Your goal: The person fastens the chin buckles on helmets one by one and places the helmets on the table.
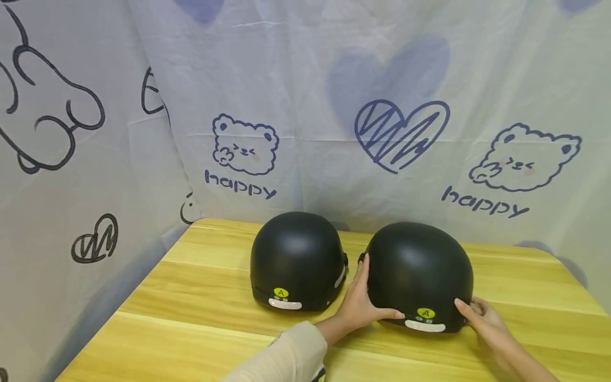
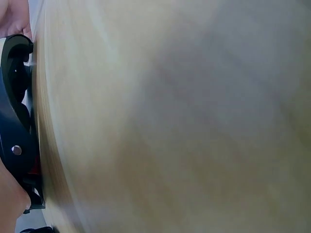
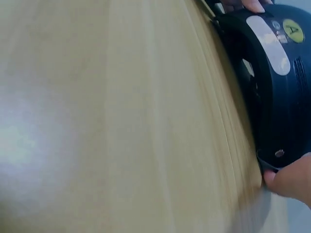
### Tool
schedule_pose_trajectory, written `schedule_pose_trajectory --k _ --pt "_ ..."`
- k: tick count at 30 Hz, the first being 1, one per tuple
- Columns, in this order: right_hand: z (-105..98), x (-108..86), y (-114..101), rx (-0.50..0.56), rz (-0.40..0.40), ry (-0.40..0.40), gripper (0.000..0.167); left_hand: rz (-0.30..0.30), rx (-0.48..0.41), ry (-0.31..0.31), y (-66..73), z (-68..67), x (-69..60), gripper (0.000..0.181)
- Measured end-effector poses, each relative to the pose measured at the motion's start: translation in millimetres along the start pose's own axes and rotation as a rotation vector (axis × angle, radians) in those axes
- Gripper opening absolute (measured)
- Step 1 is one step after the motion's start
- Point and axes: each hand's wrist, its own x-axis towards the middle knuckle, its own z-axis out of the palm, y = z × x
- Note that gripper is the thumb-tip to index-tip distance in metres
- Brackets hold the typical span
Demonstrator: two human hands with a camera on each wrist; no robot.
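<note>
Two matte black helmets stand on the table, each with a yellow "A" sticker and a white strip low on the side facing me. My left hand holds the right-hand helmet by its left side, thumb along the lower edge and fingers up the side. On the opposite side my right hand grips the lower rim, its thumb on the shell. In the right wrist view the helmet's edge is close to the tabletop. The other helmet stands just left of my left hand, untouched.
The yellow wood-grain table reaches back to a pale hanging cloth printed with hearts, bears and "happy". Another printed cloth hangs along the left side. Both helmets stand near the table's back edge, with a narrow gap between them.
</note>
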Motion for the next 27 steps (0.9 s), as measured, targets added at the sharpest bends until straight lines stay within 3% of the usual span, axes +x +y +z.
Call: schedule_pose_trajectory --k 6,10,14,18,23,27 --pt "-4.8 9.1 14.3 0.294 -0.1 -0.021 0.073 -0.009 -0.011 0.014 0.8 -0.2 -1.0 0.125" --pt "-5.2 12.2 18.9 0.4 -0.162 -0.002 0.06 -0.018 -0.012 0.018 1.3 -0.5 -0.6 0.125" --pt "-5.9 11.6 12.6 0.283 -0.081 0.028 0.068 -0.02 -0.024 0.021 1.0 -1.1 0.0 0.124" --pt "-7.3 9.4 2.7 0.06 -0.014 0.074 0.077 -0.018 -0.038 0.027 0.7 -2.5 0.7 0.124" --pt "-8.8 5.5 -6.5 -0.171 -0.019 0.078 0.08 -0.023 -0.04 0.033 -0.4 -4.4 2.0 0.124" --pt "-10.6 3.9 -11.9 -0.256 -0.015 0.046 0.081 -0.023 -0.039 0.032 -1.0 -5.5 2.5 0.123"
